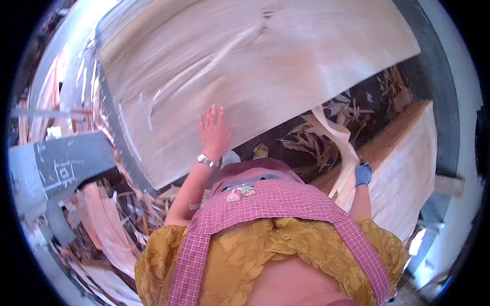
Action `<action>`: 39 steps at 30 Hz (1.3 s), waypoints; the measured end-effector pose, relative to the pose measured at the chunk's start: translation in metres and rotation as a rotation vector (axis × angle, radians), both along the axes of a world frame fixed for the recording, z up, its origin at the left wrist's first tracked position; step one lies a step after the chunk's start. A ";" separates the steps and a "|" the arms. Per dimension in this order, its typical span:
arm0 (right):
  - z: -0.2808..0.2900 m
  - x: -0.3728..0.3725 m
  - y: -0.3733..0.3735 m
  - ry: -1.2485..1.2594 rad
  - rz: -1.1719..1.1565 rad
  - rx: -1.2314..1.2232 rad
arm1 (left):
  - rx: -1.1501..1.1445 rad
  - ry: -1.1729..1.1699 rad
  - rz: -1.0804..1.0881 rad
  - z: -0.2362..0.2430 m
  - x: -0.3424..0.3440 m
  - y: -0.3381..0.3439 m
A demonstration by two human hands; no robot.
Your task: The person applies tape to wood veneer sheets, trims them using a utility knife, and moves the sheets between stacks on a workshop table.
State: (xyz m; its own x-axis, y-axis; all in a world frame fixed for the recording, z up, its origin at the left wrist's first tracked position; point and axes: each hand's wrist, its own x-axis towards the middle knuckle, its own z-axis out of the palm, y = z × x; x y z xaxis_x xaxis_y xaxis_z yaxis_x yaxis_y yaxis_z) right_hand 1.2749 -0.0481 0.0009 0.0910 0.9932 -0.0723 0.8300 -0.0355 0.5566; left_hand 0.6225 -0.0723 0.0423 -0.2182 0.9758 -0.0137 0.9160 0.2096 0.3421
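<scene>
A large pale wood veneer sheet (286,66) lies in front of me, with long ripples and a small dark split near its far edge. Flat on its near part rests my bare left hand (215,133), fingers spread, with a watch on the wrist. Wearing a blue glove, my right hand (363,174) is closed at the edge of a narrow curling veneer strip (343,136), which runs from the sheet's near edge down past the hand. Its fingertips are partly hidden, and a small dark spot shows at them. Beneath that hand lies a stack of veneer sheets (403,168).
Torn veneer scraps (326,135) litter the dark gap between the sheet and the stack. At the left stand a grey metal machine part (76,160) and more long veneer offcuts (104,219). A wooden block (449,186) juts out at the right.
</scene>
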 end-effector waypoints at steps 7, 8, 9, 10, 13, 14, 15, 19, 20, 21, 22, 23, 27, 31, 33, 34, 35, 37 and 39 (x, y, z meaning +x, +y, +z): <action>0.103 0.154 0.010 -0.536 -0.029 0.411 | -0.018 -0.031 -0.385 0.015 0.153 0.035; 0.122 0.187 0.006 -0.580 -0.060 0.445 | -0.011 -0.033 -0.416 0.014 0.173 0.048; 0.140 0.215 0.005 -0.390 -0.191 0.588 | -0.004 -0.064 -0.488 0.012 0.191 0.062; 0.159 0.216 0.021 0.066 -0.404 0.725 | -0.007 -0.076 -0.533 0.012 0.202 0.071; 0.215 0.208 0.051 0.135 -0.439 0.720 | 0.062 -0.167 -0.670 0.021 0.240 0.110; 0.234 0.192 0.063 0.255 -0.272 0.673 | 0.059 -0.168 -0.664 0.016 0.253 0.127; 0.251 0.177 0.072 0.369 -0.106 0.622 | 0.120 -0.051 -0.699 0.007 0.266 0.147; 0.292 0.153 0.079 0.350 -0.139 0.578 | -0.035 0.469 -0.922 -0.021 0.310 0.195; 0.296 0.160 0.079 0.350 -0.086 0.563 | -0.034 0.380 -0.993 -0.017 0.316 0.200; 0.300 0.165 0.078 0.342 -0.086 0.577 | 0.119 0.353 -1.000 -0.037 0.321 0.199; 0.298 0.169 0.077 0.303 -0.074 0.547 | 0.190 0.231 -1.079 -0.026 0.322 0.199; 0.299 0.173 0.077 0.262 -0.058 0.510 | 0.256 0.101 -1.150 -0.006 0.324 0.196; 0.301 0.185 0.085 0.313 -0.187 0.487 | 0.283 -0.286 -1.366 0.041 0.355 0.184; 0.293 0.186 0.093 0.304 -0.168 0.468 | 0.111 -0.537 -1.573 0.064 0.416 0.180; 0.283 0.191 0.091 0.271 -0.191 0.448 | 0.041 -0.616 -1.649 0.084 0.448 0.179; 0.281 0.194 0.091 0.241 -0.165 0.436 | 0.036 -0.761 -1.642 0.094 0.465 0.177; 0.279 0.203 0.088 0.239 -0.172 0.456 | 0.040 -0.908 -1.637 0.107 0.484 0.175; 0.271 0.220 0.078 0.260 -0.216 0.455 | 0.024 -0.888 -1.683 0.134 0.524 0.165; 0.277 0.218 0.072 0.330 -0.304 0.497 | -0.006 -0.865 -1.719 0.154 0.558 0.148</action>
